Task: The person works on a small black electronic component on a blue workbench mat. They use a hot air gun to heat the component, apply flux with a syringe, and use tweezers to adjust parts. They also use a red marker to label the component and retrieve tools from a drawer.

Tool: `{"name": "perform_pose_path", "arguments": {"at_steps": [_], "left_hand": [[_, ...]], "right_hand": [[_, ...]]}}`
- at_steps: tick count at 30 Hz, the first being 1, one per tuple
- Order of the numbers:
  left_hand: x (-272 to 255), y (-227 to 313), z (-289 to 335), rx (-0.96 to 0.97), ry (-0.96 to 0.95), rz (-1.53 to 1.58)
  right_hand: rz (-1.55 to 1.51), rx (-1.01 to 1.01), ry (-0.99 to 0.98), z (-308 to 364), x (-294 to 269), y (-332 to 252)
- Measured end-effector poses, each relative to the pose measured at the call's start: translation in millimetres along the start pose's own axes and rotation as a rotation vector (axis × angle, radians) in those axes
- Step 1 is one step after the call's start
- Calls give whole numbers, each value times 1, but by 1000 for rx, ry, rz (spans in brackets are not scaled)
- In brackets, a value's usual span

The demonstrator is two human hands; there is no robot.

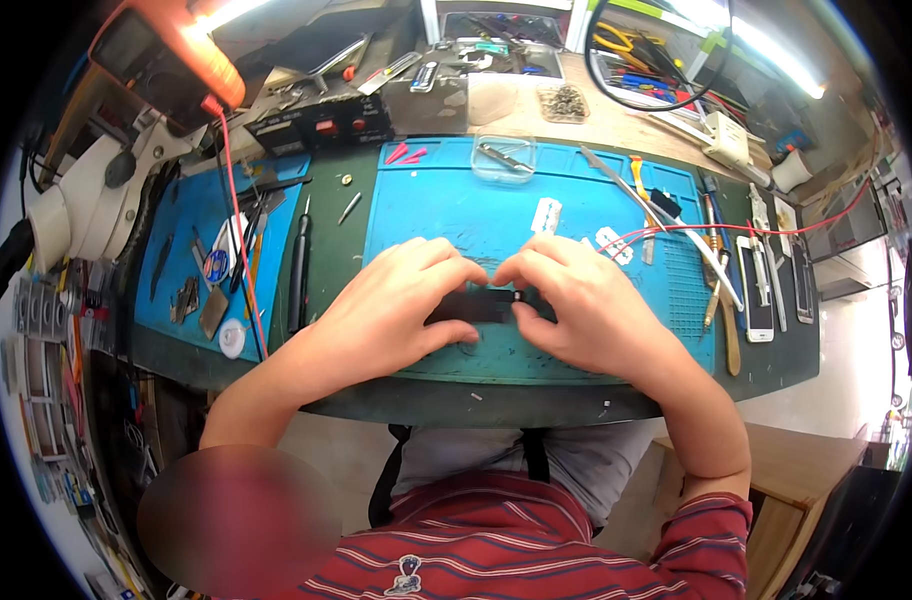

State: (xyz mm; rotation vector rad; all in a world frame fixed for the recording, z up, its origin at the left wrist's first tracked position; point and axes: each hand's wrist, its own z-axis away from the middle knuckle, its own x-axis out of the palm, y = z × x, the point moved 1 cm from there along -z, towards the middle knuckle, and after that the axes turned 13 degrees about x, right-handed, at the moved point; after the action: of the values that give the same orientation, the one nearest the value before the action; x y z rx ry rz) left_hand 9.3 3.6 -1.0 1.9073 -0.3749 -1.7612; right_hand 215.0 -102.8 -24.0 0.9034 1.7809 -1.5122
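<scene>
1. One dark flat object [481, 307]: near the middle of the table's [436, 402] front edge, over the blue mat [416, 215].
2. Left hand [401, 295]: fingers grasping the object's left end.
3. Right hand [583, 310]: fingers grasping its right end.
4. One razor blade [546, 216]: lying on the mat, farther from the front edge.

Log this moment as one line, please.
left hand: holds dark object, left end; right hand: holds same object, right end; beneath: blue mat; farther off: razor blade
</scene>
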Motion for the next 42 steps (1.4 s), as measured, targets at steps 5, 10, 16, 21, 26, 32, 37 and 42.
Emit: {"name": "perform_pose_path", "arguments": {"at_steps": [5, 10, 16, 21, 26, 32, 37, 42], "left_hand": [[7, 4, -3, -89, 211, 437], [10, -9, 2, 104, 165, 385], [18, -8, 1, 100, 181, 471], [18, -4, -4, 45, 247, 579], [20, -4, 9, 102, 335, 515], [-29, -19, 125, -192, 812, -160], [-31, -57, 238, -637, 645, -396], [-34, -60, 228, -538, 558, -519]], "right_hand": [[-142, -139, 124, -1, -6, -5], [-194, -187, 176, -2, -4, -15], [-260, -159, 221, -1, -6, -23], [-283, -104, 247, -2, -13, -21], [-242, -63, 152, -3, -2, -15], [-669, 295, 175, 1, -10, 1], [-805, 389, 142, -7, -9, -8], [-791, 375, 167, -7, -15, 3]]}}
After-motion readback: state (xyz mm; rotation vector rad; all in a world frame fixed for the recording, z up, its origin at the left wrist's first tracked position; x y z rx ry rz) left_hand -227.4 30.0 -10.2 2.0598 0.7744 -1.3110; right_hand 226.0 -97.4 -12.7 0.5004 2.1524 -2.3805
